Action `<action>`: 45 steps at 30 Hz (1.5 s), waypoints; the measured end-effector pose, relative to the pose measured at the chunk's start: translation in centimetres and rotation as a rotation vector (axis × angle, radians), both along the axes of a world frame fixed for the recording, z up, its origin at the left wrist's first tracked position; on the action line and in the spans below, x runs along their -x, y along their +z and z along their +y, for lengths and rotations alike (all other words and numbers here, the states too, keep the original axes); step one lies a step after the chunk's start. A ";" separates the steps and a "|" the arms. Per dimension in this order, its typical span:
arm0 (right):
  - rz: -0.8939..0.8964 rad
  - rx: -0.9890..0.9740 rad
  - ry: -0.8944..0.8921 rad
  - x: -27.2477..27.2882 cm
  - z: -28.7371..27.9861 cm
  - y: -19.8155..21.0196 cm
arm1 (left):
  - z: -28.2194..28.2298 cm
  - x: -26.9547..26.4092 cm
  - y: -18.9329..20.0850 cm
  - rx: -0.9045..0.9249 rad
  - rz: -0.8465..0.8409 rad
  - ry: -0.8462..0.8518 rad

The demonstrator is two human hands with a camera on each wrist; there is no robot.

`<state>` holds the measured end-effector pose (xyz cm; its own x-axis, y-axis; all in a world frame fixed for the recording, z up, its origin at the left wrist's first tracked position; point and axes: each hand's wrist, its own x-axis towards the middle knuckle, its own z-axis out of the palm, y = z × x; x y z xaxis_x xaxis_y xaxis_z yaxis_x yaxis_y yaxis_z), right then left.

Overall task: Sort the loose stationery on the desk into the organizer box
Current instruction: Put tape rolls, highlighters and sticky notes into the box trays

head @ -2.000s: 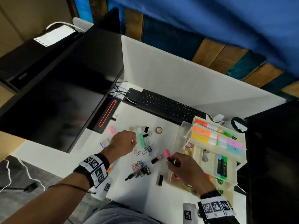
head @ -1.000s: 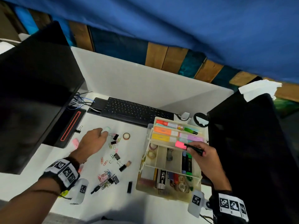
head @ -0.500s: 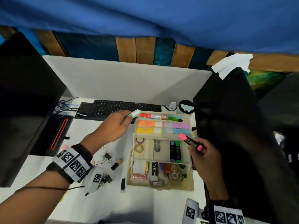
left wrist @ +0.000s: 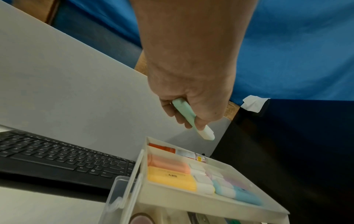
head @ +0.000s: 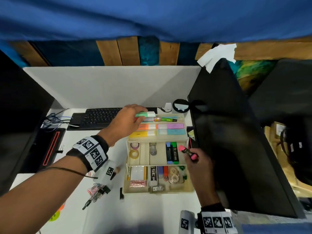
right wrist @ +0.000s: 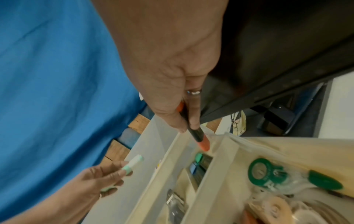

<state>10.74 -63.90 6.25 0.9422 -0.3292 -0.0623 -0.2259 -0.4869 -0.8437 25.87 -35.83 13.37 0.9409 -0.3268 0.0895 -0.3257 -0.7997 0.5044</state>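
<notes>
The cream organizer box point(head: 125, 176) stands open on the desk in three stepped tiers. My left hand point(head: 128, 119) grips a mint-green highlighter point(head: 145, 114) with a white cap, held over the far left corner of the top tier point(left wrist: 208, 201). That tier holds orange, yellow, pink and blue highlighters. My right hand point(head: 195, 157) pinches a pink-capped black highlighter point(head: 187, 152) at the right end of the middle tier, beside a blue and a green marker point(head: 172, 152). In the right wrist view the pink tip point(right wrist: 204, 144) hovers just above that compartment. Loose binder clips and paper clips point(head: 98, 191) lie on the desk left of the box.
A black keyboard point(head: 101, 117) lies behind the box at left. Dark monitors flank the desk, one point(head: 236, 149) close against the box's right side, another point(head: 22, 115) at left. A white partition point(head: 109, 85) closes the back. Tape rolls point(head: 134, 153) sit in the middle tier.
My left hand carried the green highlighter from the desk's clip pile up to the box's top tier. My right hand brought the pink highlighter to the middle tier. The head view swung right.
</notes>
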 end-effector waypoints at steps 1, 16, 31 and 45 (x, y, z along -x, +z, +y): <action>-0.010 0.051 -0.007 -0.3 0.2 -0.6 | -0.2 0.0 0.0 -0.003 -0.007 -0.001; 0.012 0.288 -0.018 -2.2 1.9 -4.4 | -0.1 0.1 -2.6 -0.063 0.014 0.030; 0.018 0.255 0.008 -2.1 1.8 -5.2 | 0.7 3.9 -4.3 0.090 -0.017 -0.067; -0.247 0.386 0.357 -6.4 7.9 -0.4 | 3.3 6.4 -7.9 -0.067 -0.226 -0.156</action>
